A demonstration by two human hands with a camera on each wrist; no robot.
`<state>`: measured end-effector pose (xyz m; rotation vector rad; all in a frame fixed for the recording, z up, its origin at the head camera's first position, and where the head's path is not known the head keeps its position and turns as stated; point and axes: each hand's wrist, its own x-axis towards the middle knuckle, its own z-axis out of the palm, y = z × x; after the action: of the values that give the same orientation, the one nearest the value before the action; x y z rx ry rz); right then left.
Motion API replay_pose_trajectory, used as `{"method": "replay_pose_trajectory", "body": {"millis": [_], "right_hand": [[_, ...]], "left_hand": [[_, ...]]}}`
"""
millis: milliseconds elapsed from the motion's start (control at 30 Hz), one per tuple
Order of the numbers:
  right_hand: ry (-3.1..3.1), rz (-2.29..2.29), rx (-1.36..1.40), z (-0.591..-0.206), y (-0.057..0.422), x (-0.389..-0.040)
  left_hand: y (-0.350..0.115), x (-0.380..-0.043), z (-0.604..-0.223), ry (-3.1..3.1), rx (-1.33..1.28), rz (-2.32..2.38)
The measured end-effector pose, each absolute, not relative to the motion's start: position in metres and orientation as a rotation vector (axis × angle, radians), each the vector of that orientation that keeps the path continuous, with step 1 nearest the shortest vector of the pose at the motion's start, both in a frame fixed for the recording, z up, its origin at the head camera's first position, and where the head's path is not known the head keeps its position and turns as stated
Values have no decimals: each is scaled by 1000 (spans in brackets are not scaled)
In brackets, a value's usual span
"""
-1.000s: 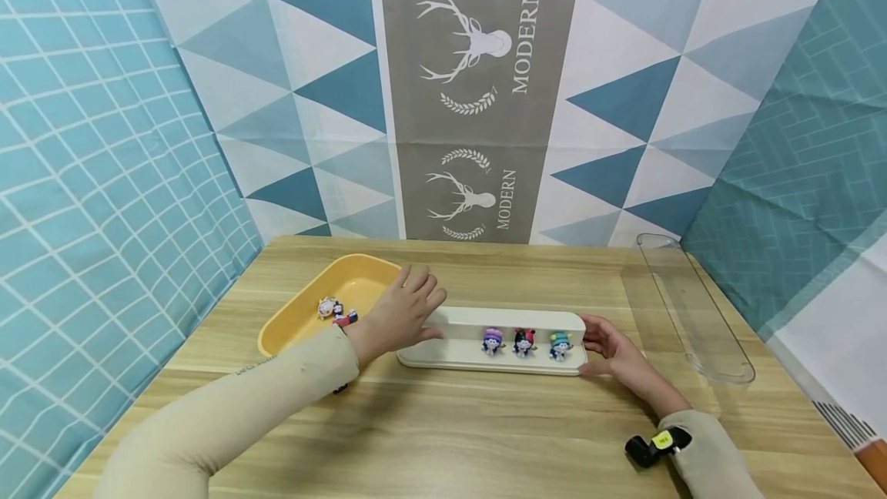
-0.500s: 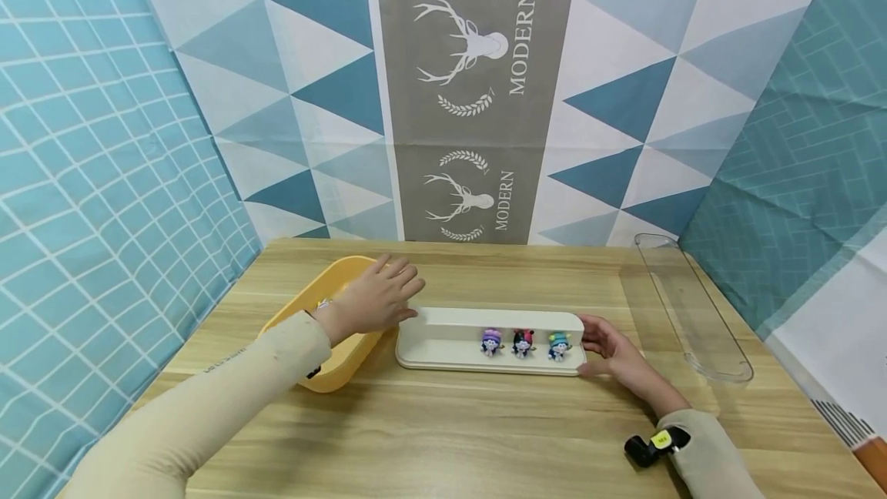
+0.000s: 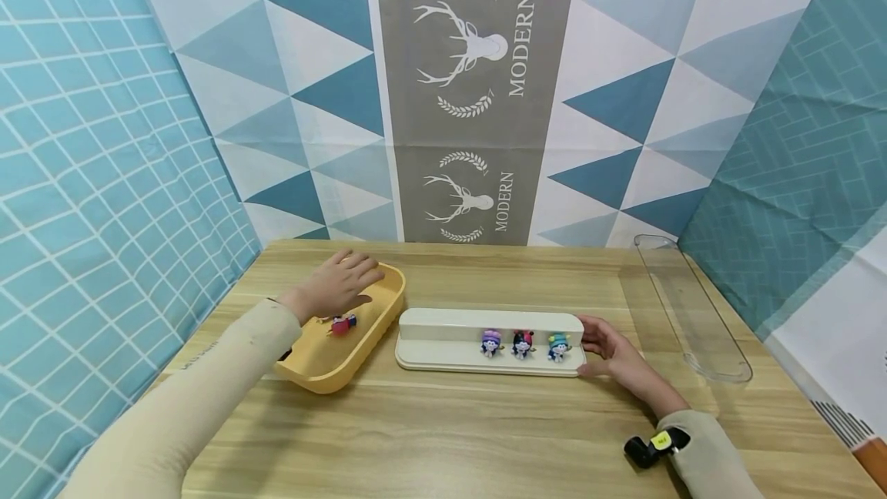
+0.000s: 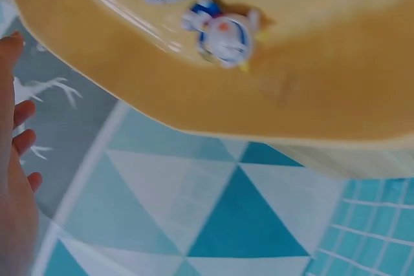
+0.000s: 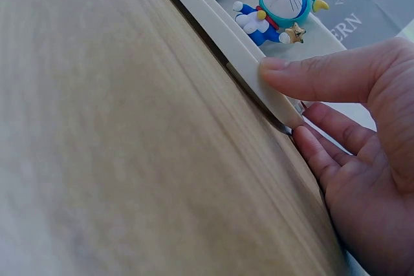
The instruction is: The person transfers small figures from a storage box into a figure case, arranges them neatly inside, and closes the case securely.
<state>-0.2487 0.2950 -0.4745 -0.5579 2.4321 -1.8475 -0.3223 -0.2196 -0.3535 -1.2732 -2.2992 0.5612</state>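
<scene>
My left hand (image 3: 335, 286) hovers over the yellow tray (image 3: 326, 385), its fingers extended and holding nothing visible. Inside that tray lies a figurine in red (image 3: 342, 325); the left wrist view shows a white-headed figurine (image 4: 226, 38) beside it. At the right end of the cream display stand (image 3: 440, 353), my right hand (image 3: 620, 364) grips the base, thumb on top of the edge and fingers around the corner. Three small cat-like figurines stand on it: one with a purple hat (image 3: 491, 342), one with a red-and-black hat (image 3: 523, 343), one with a teal hat (image 3: 558, 346).
A clear plastic cover (image 3: 693, 306) lies at the right of the wooden table (image 3: 471, 437). Patterned cloth (image 3: 457, 98) hangs behind the table. Bare wood shows between the stand and the table's back edge.
My left hand has moved left, from beside the stand's left end to above the yellow tray. The right hand keeps its grip, and the stand with its figurines stays put.
</scene>
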Motion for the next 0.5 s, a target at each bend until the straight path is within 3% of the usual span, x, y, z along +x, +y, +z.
{"method": "replay_pose_trajectory", "body": {"millis": [500], "right_hand": [[2424,-1851,-544,-474,294,-248]], "left_hand": [[-264,-325,-363,-2552,-979,800]]}}
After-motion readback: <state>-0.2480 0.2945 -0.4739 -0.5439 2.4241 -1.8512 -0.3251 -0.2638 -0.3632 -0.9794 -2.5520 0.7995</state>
